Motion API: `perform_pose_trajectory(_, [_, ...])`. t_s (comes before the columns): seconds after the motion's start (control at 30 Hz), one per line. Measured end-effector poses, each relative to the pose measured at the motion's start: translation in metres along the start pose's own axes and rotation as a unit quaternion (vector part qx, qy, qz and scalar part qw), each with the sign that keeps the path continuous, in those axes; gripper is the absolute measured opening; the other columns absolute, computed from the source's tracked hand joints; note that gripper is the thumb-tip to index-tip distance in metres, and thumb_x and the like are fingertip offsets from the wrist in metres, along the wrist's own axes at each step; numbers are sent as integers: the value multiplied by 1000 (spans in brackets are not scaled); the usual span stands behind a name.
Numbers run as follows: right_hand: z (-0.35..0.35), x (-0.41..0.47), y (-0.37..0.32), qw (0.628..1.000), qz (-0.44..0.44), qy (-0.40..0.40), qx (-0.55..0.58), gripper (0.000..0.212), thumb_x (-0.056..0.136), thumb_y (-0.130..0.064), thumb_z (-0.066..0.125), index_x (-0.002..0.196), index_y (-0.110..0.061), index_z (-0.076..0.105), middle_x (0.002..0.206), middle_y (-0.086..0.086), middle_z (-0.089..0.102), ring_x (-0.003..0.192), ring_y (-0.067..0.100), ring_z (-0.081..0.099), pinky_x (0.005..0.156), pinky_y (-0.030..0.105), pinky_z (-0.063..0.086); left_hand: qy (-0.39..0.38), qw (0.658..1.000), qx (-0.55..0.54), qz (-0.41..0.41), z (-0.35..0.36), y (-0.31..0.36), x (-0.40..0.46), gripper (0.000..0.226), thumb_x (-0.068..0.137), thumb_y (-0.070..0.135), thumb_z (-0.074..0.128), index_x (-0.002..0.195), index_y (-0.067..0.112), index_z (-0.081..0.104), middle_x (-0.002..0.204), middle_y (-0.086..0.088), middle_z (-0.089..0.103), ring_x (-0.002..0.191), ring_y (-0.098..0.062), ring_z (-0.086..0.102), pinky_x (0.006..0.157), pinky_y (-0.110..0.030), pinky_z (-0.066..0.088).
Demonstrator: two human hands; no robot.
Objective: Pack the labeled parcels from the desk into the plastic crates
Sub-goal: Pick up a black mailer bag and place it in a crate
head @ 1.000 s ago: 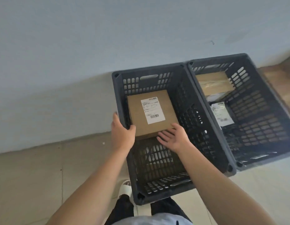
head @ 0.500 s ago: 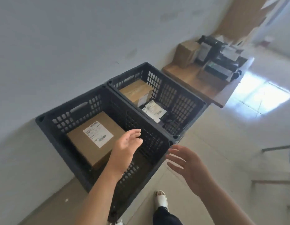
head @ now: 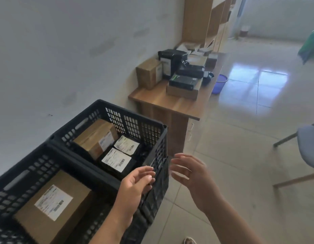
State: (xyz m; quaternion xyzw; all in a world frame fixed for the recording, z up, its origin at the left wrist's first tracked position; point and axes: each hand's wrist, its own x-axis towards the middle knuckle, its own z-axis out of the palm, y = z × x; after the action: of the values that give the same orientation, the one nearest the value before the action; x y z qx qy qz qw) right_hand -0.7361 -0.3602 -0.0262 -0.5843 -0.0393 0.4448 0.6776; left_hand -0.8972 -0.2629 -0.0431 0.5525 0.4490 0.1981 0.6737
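1. Since the earlier frames the view has swung from straight down into the crates toward the desk [head: 163,101]; both hands have left the brown parcel [head: 52,205] they were settling and now hang in the air, so that parcel reads as packed and the next fetch looks about to begin.
2. The desk is wood-grained, flat-topped and set against the pale wall, well apart from the hands. It carries the parcels not yet packed: an upright cardboard box [head: 148,73], a glossy black bag [head: 171,59] and a flat black box [head: 183,81] lying on a low cardboard one.
3. The near crate [head: 29,173] and the far crate [head: 135,124] stand side by side on the tiled floor; both are dark plastic with slotted, perforated walls.
4. The brown parcel lies flat in the near crate, matte cardboard with a white label facing up. The far crate holds another cardboard box [head: 94,136] and two dark flat packets [head: 117,159] with white labels.
5. The left hand [head: 133,184] hovers over the far crate's near corner, fingers loosely spread, holding nothing.
6. The right hand [head: 191,171] floats just beyond the crate's wall over the floor, fingers relaxed and slightly blurred, also empty.
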Motion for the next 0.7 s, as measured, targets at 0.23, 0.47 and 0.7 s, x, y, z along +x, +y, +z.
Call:
perform_pose_trajectory(0.23, [-93,48,-49,999,-7,31,2,19,100,-11,56,104,-4,74,93,12,76,85,24,74,83,42,58,-10,1000,-14,1,117,11,43,22,100,1,58,108,11,75,98,-4,79,96,-21,74,89,-35,61])
perform_pose_trajectory(0.47, [-152,106,-80,995,19,87,51,22,101,-11,55,106,-2,74,99,17,77,91,29,74,92,48,57,-47,999,12,-20,187,32,100,27,100,1,59,116,20,70,100,-6,78,97,-23,73,85,-33,59])
perform_pose_trajectory(0.7, [-198,198,-134,988,25,138,68,20,100,-9,56,105,0,73,93,14,76,89,28,73,94,49,56,-63,997,33,-36,259,57,216,26,101,4,59,118,22,68,103,-5,77,100,-25,72,91,-40,59])
